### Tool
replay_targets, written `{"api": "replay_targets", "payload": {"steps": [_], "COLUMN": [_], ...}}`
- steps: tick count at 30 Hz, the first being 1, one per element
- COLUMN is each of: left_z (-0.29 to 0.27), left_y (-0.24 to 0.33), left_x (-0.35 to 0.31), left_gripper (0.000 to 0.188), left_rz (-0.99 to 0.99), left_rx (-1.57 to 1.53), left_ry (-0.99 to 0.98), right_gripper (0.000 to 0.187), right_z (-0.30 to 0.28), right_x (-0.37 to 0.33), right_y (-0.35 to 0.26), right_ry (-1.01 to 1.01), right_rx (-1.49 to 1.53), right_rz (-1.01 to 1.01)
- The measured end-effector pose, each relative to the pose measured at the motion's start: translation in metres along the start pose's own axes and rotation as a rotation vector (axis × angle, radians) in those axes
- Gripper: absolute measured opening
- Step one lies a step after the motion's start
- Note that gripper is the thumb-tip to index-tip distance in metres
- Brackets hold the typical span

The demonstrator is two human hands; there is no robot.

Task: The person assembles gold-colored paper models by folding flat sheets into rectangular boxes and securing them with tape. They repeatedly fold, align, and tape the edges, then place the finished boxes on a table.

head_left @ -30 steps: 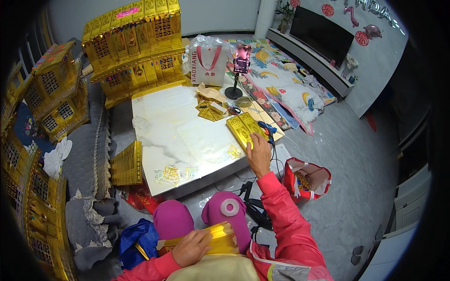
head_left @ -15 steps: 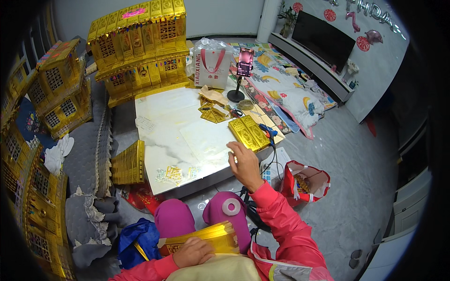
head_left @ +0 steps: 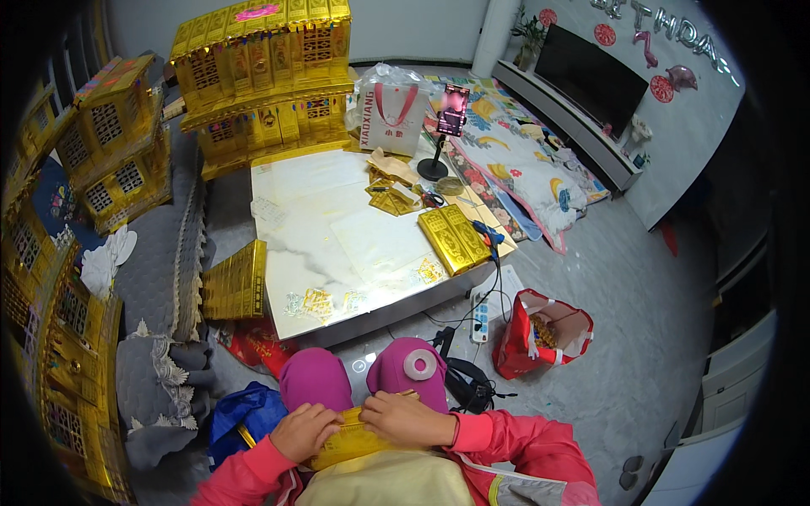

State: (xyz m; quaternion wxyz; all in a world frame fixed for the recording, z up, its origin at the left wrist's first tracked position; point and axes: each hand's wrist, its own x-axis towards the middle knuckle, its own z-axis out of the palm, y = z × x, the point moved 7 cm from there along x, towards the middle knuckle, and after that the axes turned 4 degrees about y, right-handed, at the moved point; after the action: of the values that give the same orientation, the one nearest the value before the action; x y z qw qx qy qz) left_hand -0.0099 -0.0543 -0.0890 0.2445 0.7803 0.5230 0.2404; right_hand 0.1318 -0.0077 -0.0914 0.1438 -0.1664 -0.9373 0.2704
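Big marble worktop (head_left: 337,228) fills the middle, with a tall gold paper house (head_left: 261,76) stacked at its 12 o'clock edge, a flat pack of gold foil sheets (head_left: 454,239) lying near its 4 o'clock corner and a red bag (head_left: 540,333) on the floor just past that. Down at 6 o'clock both hands sit on a gold foil stack (head_left: 350,438) in the lap, just below the pink knees. Left hand (head_left: 305,430) has its fingers curled round the stack's left end, right hand (head_left: 407,417) lies on top with fingers pressed together flat on the foil
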Motion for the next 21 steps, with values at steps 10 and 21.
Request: {"api": "replay_targets", "payload": {"steps": [10, 21], "left_z": [0.021, -0.038], "left_y": [-0.015, -0.088], "left_x": [0.023, -0.02], "left_gripper": [0.017, 0.012], "left_rz": [0.046, -0.346], "left_rx": [0.034, -0.881], "left_ry": [-0.487, -0.07], "right_gripper": [0.073, 0.067], "right_z": [0.036, -0.033], "right_x": [0.007, -0.02], "right_y": [0.024, 0.03], "right_ry": [-0.282, -0.08], "right_rx": [-0.004, 0.079], "right_rz": [0.19, 0.275]}}
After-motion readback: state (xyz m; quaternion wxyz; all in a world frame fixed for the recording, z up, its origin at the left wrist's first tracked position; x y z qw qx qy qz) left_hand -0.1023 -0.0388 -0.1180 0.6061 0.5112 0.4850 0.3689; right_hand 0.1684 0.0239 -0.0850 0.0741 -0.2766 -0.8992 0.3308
